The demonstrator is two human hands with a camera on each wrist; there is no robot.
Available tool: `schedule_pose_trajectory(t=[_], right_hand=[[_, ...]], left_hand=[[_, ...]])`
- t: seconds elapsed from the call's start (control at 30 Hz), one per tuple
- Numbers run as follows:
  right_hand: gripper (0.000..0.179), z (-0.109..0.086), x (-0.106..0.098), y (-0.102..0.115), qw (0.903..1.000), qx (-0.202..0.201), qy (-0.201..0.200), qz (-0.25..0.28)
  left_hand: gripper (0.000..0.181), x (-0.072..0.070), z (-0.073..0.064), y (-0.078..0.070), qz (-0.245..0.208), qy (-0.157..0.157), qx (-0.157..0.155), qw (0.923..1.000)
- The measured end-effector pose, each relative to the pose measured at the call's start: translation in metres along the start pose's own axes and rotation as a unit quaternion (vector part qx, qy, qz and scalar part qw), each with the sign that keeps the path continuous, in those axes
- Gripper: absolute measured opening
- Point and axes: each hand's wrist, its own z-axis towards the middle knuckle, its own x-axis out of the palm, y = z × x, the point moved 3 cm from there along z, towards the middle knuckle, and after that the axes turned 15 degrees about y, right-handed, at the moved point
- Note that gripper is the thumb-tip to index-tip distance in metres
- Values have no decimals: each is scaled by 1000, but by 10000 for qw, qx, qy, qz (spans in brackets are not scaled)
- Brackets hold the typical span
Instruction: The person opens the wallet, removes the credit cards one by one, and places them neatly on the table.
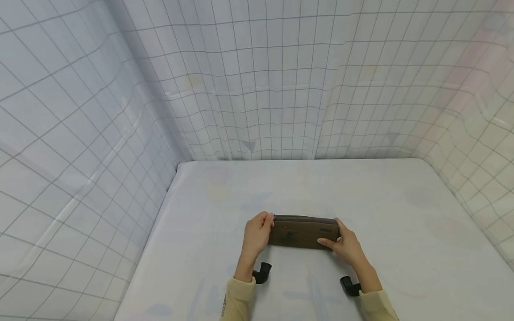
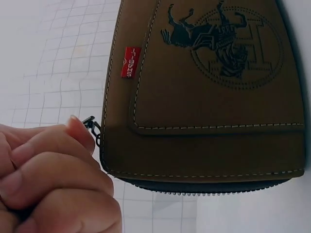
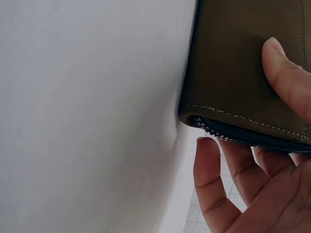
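A brown zip-around wallet [image 1: 303,232] stands on its long edge at the middle of the table, zip side up. My left hand [image 1: 257,232] is at its upper left corner. There, in the left wrist view, thumb and curled fingers pinch the small metal zipper pull [image 2: 92,124]. A dark horse print and a red tag [image 2: 130,62] mark the wallet's face. My right hand [image 1: 348,246] grips the other end, the thumb [image 3: 289,85] on the front face and the fingers behind and along the end. Dark zipper teeth [image 3: 252,144] show along that end.
White cloth covers the table [image 1: 225,191]. Grid-patterned curtains [image 1: 257,89] enclose it at the back and both sides. A black wrist camera mount [image 1: 263,273] sticks out by the left wrist, and another black mount [image 1: 350,286] by the right one.
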Motion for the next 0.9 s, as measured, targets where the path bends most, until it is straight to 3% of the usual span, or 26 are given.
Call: schedule_pose_trajectory(t=[0.17, 0.4, 0.7, 0.9], right_hand=[[61, -1, 0, 0, 9999, -84, -62, 9], [65, 0, 1, -1, 9999, -82, -80, -7], [53, 1, 3, 1, 9998, -100, -156, 58], [53, 0, 2, 0, 9997, -154, -178, 49]], left_hand=[[33, 7, 2, -5, 100, 14, 105, 9999], [33, 25, 5, -13, 14, 146, 8, 9999], [33, 52, 10, -23, -388, 270, 151, 9988], [33, 65, 14, -26, -788, 183, 198, 9965]])
